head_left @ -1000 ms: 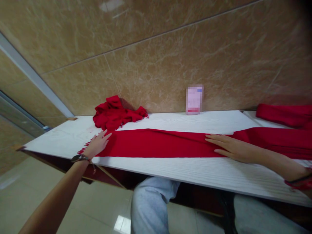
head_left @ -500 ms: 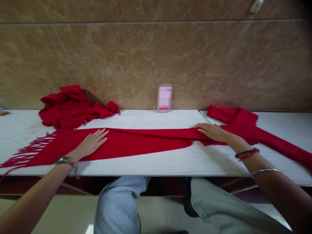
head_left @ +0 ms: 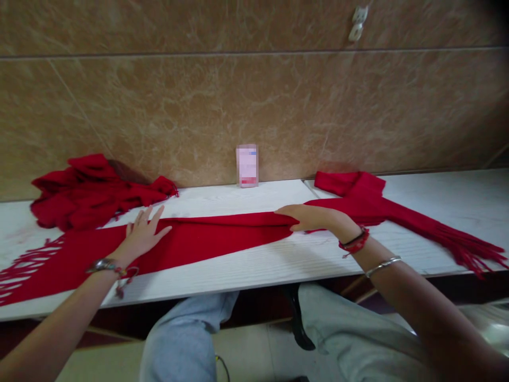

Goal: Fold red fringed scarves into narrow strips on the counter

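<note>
The red scarf spans the frame's lower left to centre, the left hand splayed open on it; the right hand, flatter before, now curls over it, grip unclear, suggesting adjustment rather than pressing.

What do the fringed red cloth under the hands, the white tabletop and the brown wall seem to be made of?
Red cloth: matte knit or woven textile, perhaps wool or acrylic; it folds softly and has a fringed end.
White tabletop: matte wood or laminate, perhaps; fine grain-like lines show.
Brown wall: likely smooth stone or ceramic tile; pale veins and straight joints show.
</note>
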Tool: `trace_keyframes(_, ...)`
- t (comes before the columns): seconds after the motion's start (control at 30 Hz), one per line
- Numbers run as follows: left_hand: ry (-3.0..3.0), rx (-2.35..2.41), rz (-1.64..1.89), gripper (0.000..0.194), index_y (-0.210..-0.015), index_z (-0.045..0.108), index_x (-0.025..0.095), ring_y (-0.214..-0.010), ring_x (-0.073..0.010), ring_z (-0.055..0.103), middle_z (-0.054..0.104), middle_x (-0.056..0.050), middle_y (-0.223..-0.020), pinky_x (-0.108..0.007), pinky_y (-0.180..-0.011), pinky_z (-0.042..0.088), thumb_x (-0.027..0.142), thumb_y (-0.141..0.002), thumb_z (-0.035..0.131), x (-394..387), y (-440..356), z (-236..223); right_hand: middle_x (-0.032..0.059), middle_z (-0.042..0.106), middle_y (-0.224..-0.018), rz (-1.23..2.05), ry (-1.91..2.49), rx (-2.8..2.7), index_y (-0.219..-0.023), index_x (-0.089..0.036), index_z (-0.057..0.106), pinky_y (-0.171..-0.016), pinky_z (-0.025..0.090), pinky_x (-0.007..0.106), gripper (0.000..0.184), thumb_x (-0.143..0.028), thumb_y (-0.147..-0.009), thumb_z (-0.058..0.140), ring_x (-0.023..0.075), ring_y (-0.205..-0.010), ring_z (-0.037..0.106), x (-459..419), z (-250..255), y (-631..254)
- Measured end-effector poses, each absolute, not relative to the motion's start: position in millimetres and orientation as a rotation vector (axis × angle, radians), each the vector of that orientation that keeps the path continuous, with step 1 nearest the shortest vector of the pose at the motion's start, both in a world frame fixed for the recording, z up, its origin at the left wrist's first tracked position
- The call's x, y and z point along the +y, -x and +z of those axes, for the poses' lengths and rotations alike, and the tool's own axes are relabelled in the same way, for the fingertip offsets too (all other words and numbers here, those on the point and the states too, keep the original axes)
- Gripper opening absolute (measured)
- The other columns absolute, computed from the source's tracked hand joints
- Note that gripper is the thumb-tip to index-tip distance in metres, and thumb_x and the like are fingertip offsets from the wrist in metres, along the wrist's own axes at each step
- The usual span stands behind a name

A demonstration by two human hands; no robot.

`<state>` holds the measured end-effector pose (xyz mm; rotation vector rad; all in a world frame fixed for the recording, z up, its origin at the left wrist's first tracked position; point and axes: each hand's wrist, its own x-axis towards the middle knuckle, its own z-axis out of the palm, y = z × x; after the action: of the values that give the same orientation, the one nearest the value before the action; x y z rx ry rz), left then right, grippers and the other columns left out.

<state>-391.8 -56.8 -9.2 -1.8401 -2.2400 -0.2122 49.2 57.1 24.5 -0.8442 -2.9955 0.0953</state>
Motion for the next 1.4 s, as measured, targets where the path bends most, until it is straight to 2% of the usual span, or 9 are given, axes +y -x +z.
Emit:
trace_keyframes(0.13,1.865,-2.376,-0.191,0.071,-0.143,0.014,0.014,-0.134,-0.0377,0.014,0.010,-0.019,-0.149,-0.058,-0.099,0.026,0.053,-0.087,0.033,-71,395,-33,0.0149,0.051,-0.130,0.026,0.964,-3.010,-0.131,-0.012,0.044,-0.098,0.042,0.039,0.065,-0.012,-0.068,0.062,0.0270,-0.116,0.050,67,15,-74)
trace_keyframes(0.37,1.942,-2.046,-0.235,0.062,-0.139,0.026,0.008,-0.133,-0.0379,0.020,0.017,-0.021,-0.147,-0.053,-0.101,0.029,0.042,-0.087,0.035,-53,435,-36,0.0125,0.050,-0.131,-0.218,0.891,-2.874,-0.131,-0.012,0.042,-0.100,0.041,0.037,0.052,-0.002,-0.081,0.036,0.0205,-0.119,0.048,71,-12,-120)
trace_keyframes(0.5,2.077,-1.621,-0.334,0.051,-0.133,0.038,0.014,-0.133,-0.0324,0.022,0.020,-0.015,-0.147,-0.048,-0.104,0.028,0.037,-0.088,0.033,-47,380,-22,0.0103,0.046,-0.135,-0.210,0.832,-2.794,-0.133,-0.015,0.038,-0.103,0.038,0.039,0.055,0.000,-0.081,0.034,0.0192,-0.124,0.042,68,-17,-131)
trace_keyframes(0.63,2.275,-1.424,-0.199,0.055,-0.134,0.038,0.019,-0.133,-0.0312,0.024,0.030,-0.012,-0.144,-0.048,-0.105,0.026,0.040,-0.084,0.046,-34,278,-7,0.0099,0.047,-0.135,-0.133,0.849,-2.734,-0.133,-0.016,0.039,-0.104,0.037,0.040,0.053,-0.002,-0.081,0.036,0.0194,-0.126,0.040,63,-13,-133)
trace_keyframes(0.73,2.426,-1.431,-0.009,0.045,-0.130,0.043,0.019,-0.112,-0.0238,0.051,0.053,-0.011,-0.124,-0.040,-0.095,0.040,0.026,-0.086,0.042,-18,226,3,0.0091,0.050,-0.131,-0.083,0.846,-2.687,-0.130,-0.017,0.043,-0.103,0.038,0.041,0.051,-0.004,-0.082,0.036,0.0198,-0.125,0.041,59,-7,-133)
trace_keyframes(0.83,2.380,-1.483,0.054,0.037,-0.115,0.057,0.017,-0.085,-0.0200,0.061,0.061,-0.010,-0.103,-0.032,-0.077,0.049,0.013,-0.084,0.036,-10,213,13,0.0092,0.053,-0.128,-0.044,0.852,-2.619,-0.129,-0.017,0.045,-0.101,0.040,0.042,0.049,-0.004,-0.083,0.035,0.0200,-0.122,0.044,57,-7,-135)
trace_keyframes(0.93,2.255,-1.507,-0.095,0.033,-0.107,0.061,0.016,-0.081,-0.0227,0.060,0.061,-0.011,-0.098,-0.036,-0.075,0.050,0.017,-0.084,0.038,-16,219,17,0.0113,0.053,-0.128,-0.031,0.874,-2.563,-0.128,-0.014,0.046,-0.101,0.040,0.041,0.047,-0.004,-0.084,0.034,0.0197,-0.121,0.046,59,-10,-137)
trace_keyframes(1.17,2.568,-1.401,-0.090,0.038,-0.118,0.056,0.022,-0.089,-0.0204,0.059,0.059,-0.010,-0.104,-0.032,-0.077,0.050,0.019,-0.088,0.032,-41,226,-14,0.0071,0.052,-0.130,-0.096,0.735,-2.702,-0.126,-0.016,0.049,-0.106,0.032,0.041,0.049,-0.003,-0.080,0.039,0.0180,-0.128,0.036,61,-12,-146)
trace_keyframes(1.4,2.330,-1.686,-0.359,0.055,-0.134,0.037,0.021,-0.114,-0.0279,0.045,0.042,-0.013,-0.128,-0.043,-0.095,0.038,0.046,-0.086,0.042,-36,245,-36,0.0070,0.051,-0.131,-0.341,0.728,-2.716,-0.127,-0.018,0.048,-0.104,0.032,0.048,0.049,-0.003,-0.080,0.042,0.0239,-0.126,0.039,46,-9,-122)
